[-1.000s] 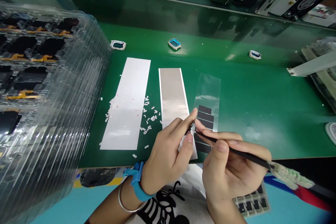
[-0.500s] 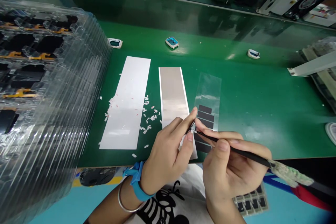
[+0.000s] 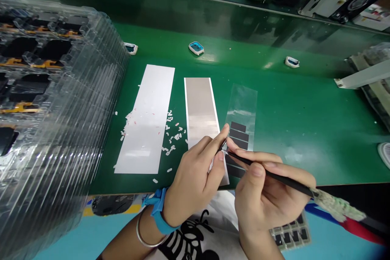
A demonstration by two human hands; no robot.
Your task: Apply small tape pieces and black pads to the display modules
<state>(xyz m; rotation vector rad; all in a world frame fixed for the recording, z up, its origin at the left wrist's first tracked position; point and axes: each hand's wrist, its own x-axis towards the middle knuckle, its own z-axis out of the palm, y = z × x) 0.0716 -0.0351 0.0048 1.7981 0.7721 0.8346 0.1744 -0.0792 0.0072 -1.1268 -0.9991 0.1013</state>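
Observation:
My left hand [image 3: 196, 172], with a blue strap and a silver bangle at the wrist, pinches a small dark part [image 3: 223, 145] between thumb and forefinger; most of it is hidden. My right hand [image 3: 271, 191] is closed round slim black tweezers [image 3: 282, 178], whose back end is wrapped in pale tape. Their tip meets the small part at my left fingertips. Beneath the hands lie a beige strip with white edges [image 3: 199, 101] and a clear film [image 3: 243, 101] carrying several dark grey rectangles [image 3: 238, 135].
A white sheet [image 3: 149, 109] lies to the left, with paper scraps [image 3: 172, 146] around it. Stacked clear trays [image 3: 76, 138] of dark screens rise at far left. Small watch-like cases [image 3: 196, 48] stand along the back, below a shelf [image 3: 213, 2]. A white bracket [image 3: 359, 76] juts in at right.
Hardly anything differs. Both hands keep their place and grip, and the tweezers' tip stays at the small part. The view has shifted very slightly.

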